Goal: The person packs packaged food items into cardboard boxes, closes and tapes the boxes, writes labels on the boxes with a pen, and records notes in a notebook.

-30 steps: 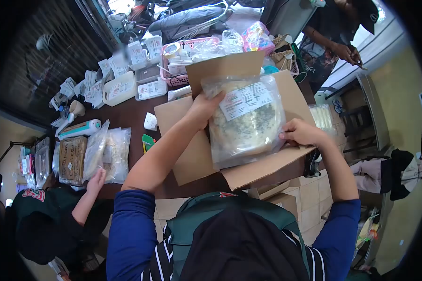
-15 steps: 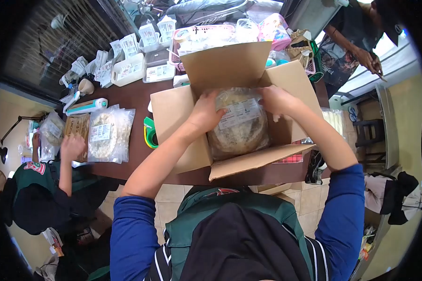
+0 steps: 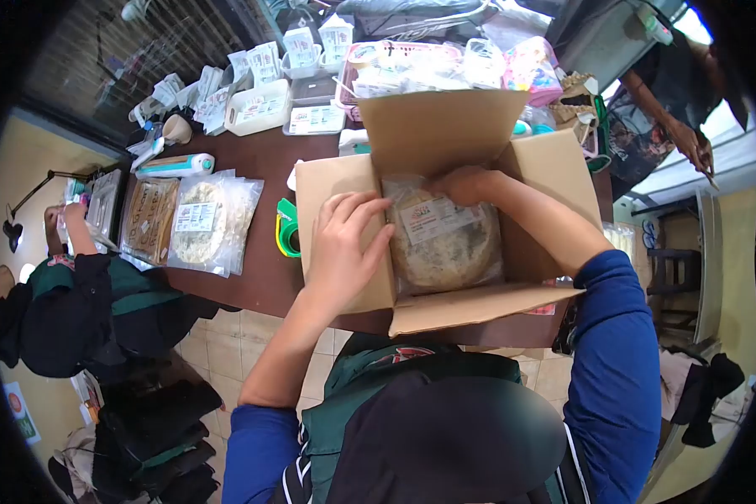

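An open cardboard box (image 3: 435, 317) stands in front of me with its flaps folded outward. Inside lies a clear plastic pack (image 3: 449, 256) holding a round, flat, pale speckled food, with a white label on top. My right hand (image 3: 470, 186) reaches into the box, its fingers curled at the pack's upper edge; the fingertips are partly hidden. Over the box's left flap is my left hand (image 3: 349, 239), fingers spread, holding nothing.
Left on the brown table (image 3: 265, 290) are more flat packs (image 3: 202, 220), a brown pack (image 3: 149, 220) and a green tape dispenser (image 3: 288, 227). Trays of labels (image 3: 259, 107) and a pink basket (image 3: 349, 80) stand behind. A co-worker (image 3: 84, 307) is at left; another person's hand (image 3: 687, 141) shows upper right.
My left hand has let go of the pack and moved left over the flap. The pack sits lower in the box. The co-worker's hand has left the brown pack.
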Demonstrator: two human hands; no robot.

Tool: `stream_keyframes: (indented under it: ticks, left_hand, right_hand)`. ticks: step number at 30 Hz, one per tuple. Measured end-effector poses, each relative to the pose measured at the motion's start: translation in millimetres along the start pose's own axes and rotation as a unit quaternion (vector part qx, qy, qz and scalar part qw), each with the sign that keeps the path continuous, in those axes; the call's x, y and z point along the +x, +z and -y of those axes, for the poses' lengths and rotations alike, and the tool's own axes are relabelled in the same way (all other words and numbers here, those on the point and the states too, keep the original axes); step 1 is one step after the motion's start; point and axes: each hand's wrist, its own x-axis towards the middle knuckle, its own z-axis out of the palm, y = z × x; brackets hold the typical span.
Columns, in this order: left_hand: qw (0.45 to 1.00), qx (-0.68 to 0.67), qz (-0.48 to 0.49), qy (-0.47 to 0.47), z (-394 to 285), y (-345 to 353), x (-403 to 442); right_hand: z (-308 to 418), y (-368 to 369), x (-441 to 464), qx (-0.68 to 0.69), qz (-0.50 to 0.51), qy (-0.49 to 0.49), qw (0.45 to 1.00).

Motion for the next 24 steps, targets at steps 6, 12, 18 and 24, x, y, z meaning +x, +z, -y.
stream_keyframes:
  ticks: [6,12,18,24]
  left_hand:
    - [0.983,-0.052,-0.090,-0.150,36,-43,-51]
    - [0.894,-0.308,-0.064,-0.320,95,-53,-120]
    - [0.801,-0.396,0.107,-0.436,158,-61,-207]
    - [0.792,-0.374,0.193,-0.441,209,-78,-265]
  right_hand:
    - [-15,10,-14,-0.050,0.098,0.069,0.992]
    - [57,-112,-96,0.286,-0.008,0.250,0.925]
    - [233,-152,-171,0.268,-0.411,0.102,0.865]
    - [359,-63,-5,0.443,-0.241,-0.194,0.842]
